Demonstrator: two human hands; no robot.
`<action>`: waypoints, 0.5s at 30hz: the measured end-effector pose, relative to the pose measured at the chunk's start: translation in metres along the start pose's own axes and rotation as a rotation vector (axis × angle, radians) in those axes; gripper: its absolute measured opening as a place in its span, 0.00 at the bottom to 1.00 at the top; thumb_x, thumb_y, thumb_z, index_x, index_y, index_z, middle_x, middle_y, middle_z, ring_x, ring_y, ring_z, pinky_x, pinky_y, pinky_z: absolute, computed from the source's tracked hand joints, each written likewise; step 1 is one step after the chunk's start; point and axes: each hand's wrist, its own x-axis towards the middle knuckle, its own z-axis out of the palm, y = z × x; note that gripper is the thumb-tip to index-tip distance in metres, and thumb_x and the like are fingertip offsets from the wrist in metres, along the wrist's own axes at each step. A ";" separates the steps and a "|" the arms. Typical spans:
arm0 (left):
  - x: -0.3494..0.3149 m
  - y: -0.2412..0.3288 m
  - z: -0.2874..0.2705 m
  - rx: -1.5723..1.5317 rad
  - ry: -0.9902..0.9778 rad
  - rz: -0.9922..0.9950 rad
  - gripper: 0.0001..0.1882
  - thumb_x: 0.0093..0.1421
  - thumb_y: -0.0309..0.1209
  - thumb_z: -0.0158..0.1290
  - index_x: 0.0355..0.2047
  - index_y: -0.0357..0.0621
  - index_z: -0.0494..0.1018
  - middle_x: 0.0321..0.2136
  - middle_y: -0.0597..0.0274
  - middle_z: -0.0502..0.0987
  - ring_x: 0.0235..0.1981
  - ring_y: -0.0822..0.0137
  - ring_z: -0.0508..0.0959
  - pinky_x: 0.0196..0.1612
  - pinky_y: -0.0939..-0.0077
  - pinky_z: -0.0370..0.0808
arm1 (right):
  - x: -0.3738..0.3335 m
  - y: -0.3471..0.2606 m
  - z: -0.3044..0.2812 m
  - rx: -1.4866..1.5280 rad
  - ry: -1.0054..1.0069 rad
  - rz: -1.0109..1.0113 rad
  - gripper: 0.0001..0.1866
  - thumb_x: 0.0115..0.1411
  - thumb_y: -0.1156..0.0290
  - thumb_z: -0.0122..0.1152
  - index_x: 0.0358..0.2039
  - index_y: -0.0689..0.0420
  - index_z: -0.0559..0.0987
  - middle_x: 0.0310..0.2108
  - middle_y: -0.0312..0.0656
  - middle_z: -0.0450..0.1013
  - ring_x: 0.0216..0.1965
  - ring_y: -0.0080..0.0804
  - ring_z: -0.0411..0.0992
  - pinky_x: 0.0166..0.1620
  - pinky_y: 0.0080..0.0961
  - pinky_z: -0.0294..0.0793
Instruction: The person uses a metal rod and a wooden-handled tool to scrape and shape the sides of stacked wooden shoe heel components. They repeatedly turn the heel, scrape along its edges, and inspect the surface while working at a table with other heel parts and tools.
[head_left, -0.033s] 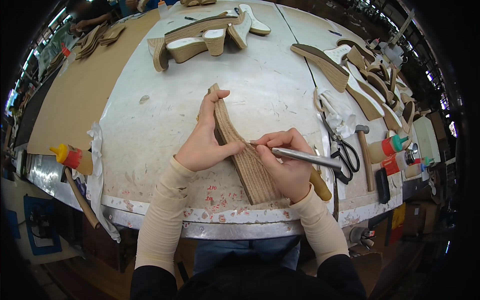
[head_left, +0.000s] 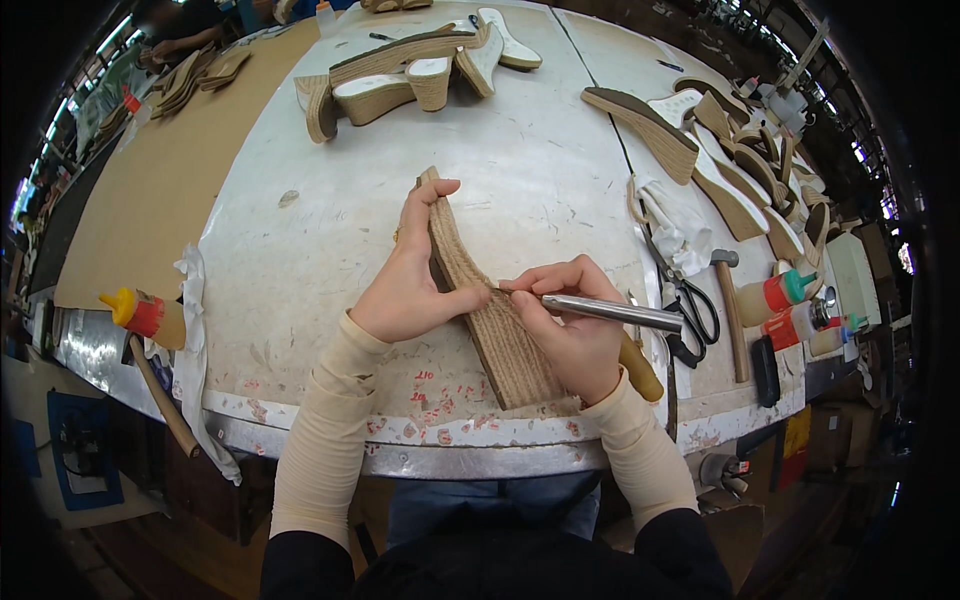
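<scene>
Head view: gripping with the left hand (head_left: pixel 400 295), thumb laid across the ribbed side, a long curved wedge sole wrapped in rows of coarse tan braided jute (head_left: pixel 522 358), thin at its far end and thick toward the near edge of the scuffed white table (head_left: pixel 300 350). Pinching in the right hand (head_left: pixel 578 345) a slim tool with a smooth, shiny cylindrical metal handle (head_left: pixel 620 312), its narrow tip at the braid just beside the left thumb. Holding both hands close; cannot tell whether touching. Showing toward the table's far edge a cluster of jute-sided wedge soles with smooth white tops (head_left: pixel 375 105). Showing toward the right edge a jumbled heap of similar soles (head_left: pixel 740 205), a crumpled soft white cloth (head_left: pixel 675 230), black-handled metal scissors (head_left: pixel 680 285) and a hammer with a straight wooden shaft (head_left: pixel 734 330). Showing at the left edge a translucent bottle with a pointed yellow cap (head_left: pixel 150 318).
</scene>
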 end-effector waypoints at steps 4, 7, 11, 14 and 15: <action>0.005 0.000 0.000 0.001 0.033 0.040 0.53 0.41 0.31 0.66 0.63 0.38 0.46 0.60 0.45 0.53 0.65 0.51 0.53 0.67 0.63 0.50 | 0.005 0.002 0.000 0.064 -0.030 0.042 0.08 0.56 0.83 0.62 0.32 0.63 0.70 0.33 0.44 0.78 0.34 0.21 0.76 0.39 0.18 0.77; 0.005 0.000 0.000 -0.016 0.031 0.022 0.53 0.41 0.31 0.66 0.63 0.38 0.46 0.60 0.45 0.52 0.65 0.52 0.53 0.67 0.63 0.50 | 0.006 0.002 -0.001 0.142 -0.014 0.101 0.09 0.57 0.83 0.61 0.34 0.63 0.70 0.34 0.45 0.77 0.35 0.23 0.76 0.39 0.19 0.77; 0.005 0.000 0.000 -0.034 0.023 0.011 0.53 0.41 0.31 0.66 0.63 0.38 0.47 0.60 0.45 0.52 0.65 0.52 0.53 0.67 0.63 0.51 | 0.012 0.005 -0.003 0.219 0.008 0.208 0.11 0.58 0.84 0.61 0.37 0.62 0.68 0.33 0.46 0.76 0.34 0.30 0.78 0.38 0.23 0.80; 0.005 0.001 0.001 -0.040 0.010 0.008 0.53 0.41 0.31 0.67 0.63 0.38 0.47 0.60 0.46 0.53 0.64 0.52 0.53 0.67 0.64 0.51 | 0.017 0.007 -0.004 0.289 0.024 0.277 0.13 0.59 0.82 0.60 0.40 0.61 0.67 0.33 0.47 0.76 0.33 0.34 0.79 0.37 0.26 0.82; 0.004 0.001 0.001 -0.038 0.003 0.009 0.53 0.41 0.31 0.67 0.63 0.38 0.47 0.59 0.46 0.53 0.64 0.52 0.53 0.67 0.64 0.51 | 0.019 0.008 -0.004 0.308 0.028 0.287 0.13 0.59 0.81 0.60 0.42 0.60 0.67 0.32 0.47 0.76 0.32 0.35 0.79 0.36 0.26 0.82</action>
